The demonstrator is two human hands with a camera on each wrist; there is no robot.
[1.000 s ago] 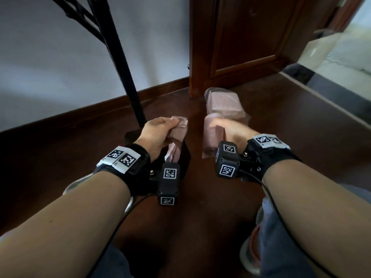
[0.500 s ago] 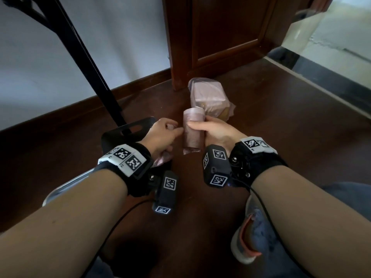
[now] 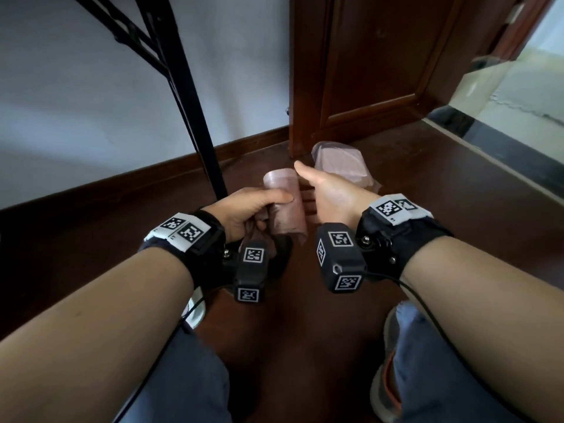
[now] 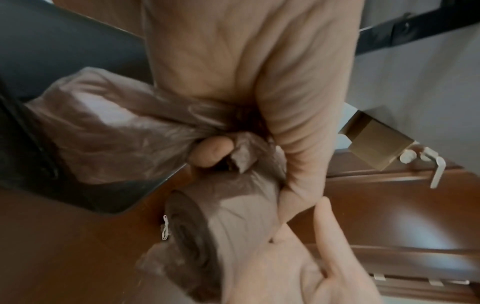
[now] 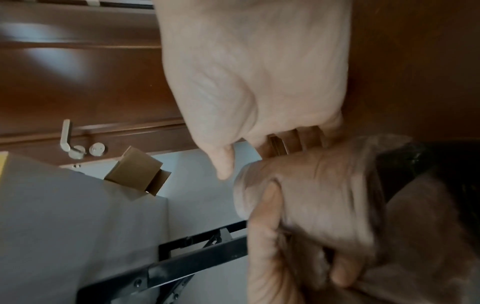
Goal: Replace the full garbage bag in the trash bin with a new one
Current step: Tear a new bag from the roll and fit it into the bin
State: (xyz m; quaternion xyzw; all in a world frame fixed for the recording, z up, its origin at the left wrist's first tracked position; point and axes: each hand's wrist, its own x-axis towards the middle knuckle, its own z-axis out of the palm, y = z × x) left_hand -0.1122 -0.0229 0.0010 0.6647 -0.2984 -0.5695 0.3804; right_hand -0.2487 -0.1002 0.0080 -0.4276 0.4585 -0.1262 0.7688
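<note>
My left hand (image 3: 256, 206) grips an upright roll of pink garbage bags (image 3: 285, 203), thumb pressed across its front. The same hand clutches a loose, bunched pink bag (image 4: 116, 127) that hangs over the dark trash bin (image 4: 64, 51). My right hand (image 3: 329, 193) is just right of the roll, thumb lifted off it and fingers (image 3: 308, 203) straight behind it. The full, tied pink garbage bag (image 3: 338, 163) lies on the floor by the door frame, beyond my right hand. In the right wrist view the roll (image 5: 311, 195) sits below my right palm.
A black metal table leg (image 3: 189, 102) stands just behind my left hand, against the white wall. A brown wooden door (image 3: 366, 71) is ahead, with an open doorway (image 3: 518, 87) at the right. My knees and a grey shoe (image 3: 387, 383) are on the dark wooden floor.
The roll has passed from my right hand to my left. My right hand, which gripped it half a second ago, has opened; my left thumb now clamps it.
</note>
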